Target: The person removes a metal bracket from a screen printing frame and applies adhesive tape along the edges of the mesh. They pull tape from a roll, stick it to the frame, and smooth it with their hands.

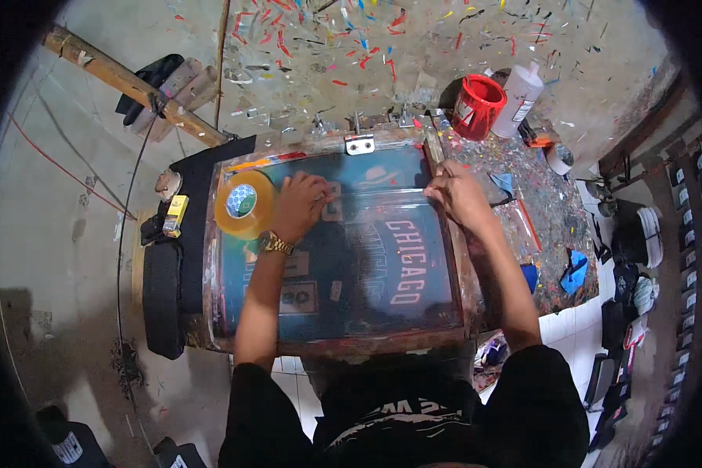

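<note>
A wooden-framed printing screen (433,312) with blue-green mesh and pale lettered designs lies before me. Across its upper part runs a strip of clear tape (382,198). My right hand (462,195) pinches the strip's right end at the frame's right side. Bent fingers of my left hand (300,204) close at the strip's left end, low over the mesh; their tips are partly hidden. Beside the left hand, a large roll of yellowish clear tape (265,201) rests on the screen's upper left. A gold watch (276,243) is on my left wrist.
A metal hinge clamp (359,145) grips the frame's far edge. On the paint-spattered table (550,234) at right stand a red paint tub (476,113) and a whitish bottle (518,101); blue rags (575,271) lie nearer. A yellow box (176,216) sits left, below a wooden pole (125,82).
</note>
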Demonstrator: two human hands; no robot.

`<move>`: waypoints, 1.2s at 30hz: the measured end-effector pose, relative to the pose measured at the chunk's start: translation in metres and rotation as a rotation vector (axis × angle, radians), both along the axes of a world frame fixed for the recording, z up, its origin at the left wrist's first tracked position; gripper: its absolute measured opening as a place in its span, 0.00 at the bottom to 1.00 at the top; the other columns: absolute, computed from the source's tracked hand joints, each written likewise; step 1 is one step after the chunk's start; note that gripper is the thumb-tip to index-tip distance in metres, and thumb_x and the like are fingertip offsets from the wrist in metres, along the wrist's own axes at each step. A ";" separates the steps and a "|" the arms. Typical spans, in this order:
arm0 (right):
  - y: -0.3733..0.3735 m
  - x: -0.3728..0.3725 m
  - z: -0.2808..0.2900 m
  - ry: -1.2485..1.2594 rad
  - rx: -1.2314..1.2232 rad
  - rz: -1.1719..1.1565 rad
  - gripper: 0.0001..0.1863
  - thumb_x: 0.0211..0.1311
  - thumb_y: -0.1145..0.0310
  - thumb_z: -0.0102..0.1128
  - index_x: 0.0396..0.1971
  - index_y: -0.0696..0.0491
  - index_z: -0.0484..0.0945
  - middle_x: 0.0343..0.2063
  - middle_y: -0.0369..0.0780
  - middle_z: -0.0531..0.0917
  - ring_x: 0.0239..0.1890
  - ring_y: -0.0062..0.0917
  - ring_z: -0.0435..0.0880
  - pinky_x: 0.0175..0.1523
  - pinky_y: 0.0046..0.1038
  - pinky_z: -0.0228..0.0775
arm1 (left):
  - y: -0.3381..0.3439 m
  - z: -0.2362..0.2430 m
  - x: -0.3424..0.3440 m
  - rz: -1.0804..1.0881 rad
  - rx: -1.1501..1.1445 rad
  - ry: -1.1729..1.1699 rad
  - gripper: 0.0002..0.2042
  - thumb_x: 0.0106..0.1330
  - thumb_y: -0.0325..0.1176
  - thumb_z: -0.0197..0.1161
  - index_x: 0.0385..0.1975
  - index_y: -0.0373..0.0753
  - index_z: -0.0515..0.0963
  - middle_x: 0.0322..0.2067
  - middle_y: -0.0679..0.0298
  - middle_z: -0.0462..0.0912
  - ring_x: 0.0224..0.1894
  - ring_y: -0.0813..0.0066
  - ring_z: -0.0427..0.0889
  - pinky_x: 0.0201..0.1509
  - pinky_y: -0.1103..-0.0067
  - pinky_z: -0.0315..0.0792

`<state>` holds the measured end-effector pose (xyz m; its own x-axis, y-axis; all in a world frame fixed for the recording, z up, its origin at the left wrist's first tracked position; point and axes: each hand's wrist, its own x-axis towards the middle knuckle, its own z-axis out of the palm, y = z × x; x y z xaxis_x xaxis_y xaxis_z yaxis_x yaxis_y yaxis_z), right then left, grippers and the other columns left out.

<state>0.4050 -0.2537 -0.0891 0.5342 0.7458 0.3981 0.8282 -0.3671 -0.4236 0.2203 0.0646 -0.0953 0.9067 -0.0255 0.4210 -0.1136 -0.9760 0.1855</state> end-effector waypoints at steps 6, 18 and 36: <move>-0.004 0.026 0.000 -0.053 -0.093 0.236 0.15 0.63 0.60 0.68 0.29 0.59 0.83 0.32 0.44 0.80 0.40 0.40 0.80 0.47 0.39 0.73 | 0.026 -0.002 0.011 -0.143 0.040 0.214 0.08 0.67 0.38 0.64 0.39 0.42 0.82 0.41 0.62 0.83 0.48 0.57 0.76 0.53 0.63 0.69; -0.008 0.043 0.002 0.078 -0.082 0.321 0.17 0.64 0.60 0.68 0.28 0.60 0.83 0.27 0.45 0.79 0.33 0.40 0.80 0.42 0.39 0.72 | 0.036 0.003 0.017 -0.245 -0.006 0.121 0.11 0.65 0.42 0.68 0.31 0.40 0.84 0.34 0.63 0.83 0.43 0.59 0.79 0.51 0.65 0.74; -0.007 0.049 -0.005 0.165 0.022 0.325 0.14 0.58 0.60 0.74 0.26 0.57 0.87 0.24 0.43 0.81 0.27 0.37 0.80 0.35 0.36 0.71 | -0.013 0.008 0.064 -0.237 -0.345 0.379 0.16 0.59 0.48 0.74 0.31 0.39 0.87 0.29 0.58 0.86 0.35 0.59 0.84 0.43 0.69 0.77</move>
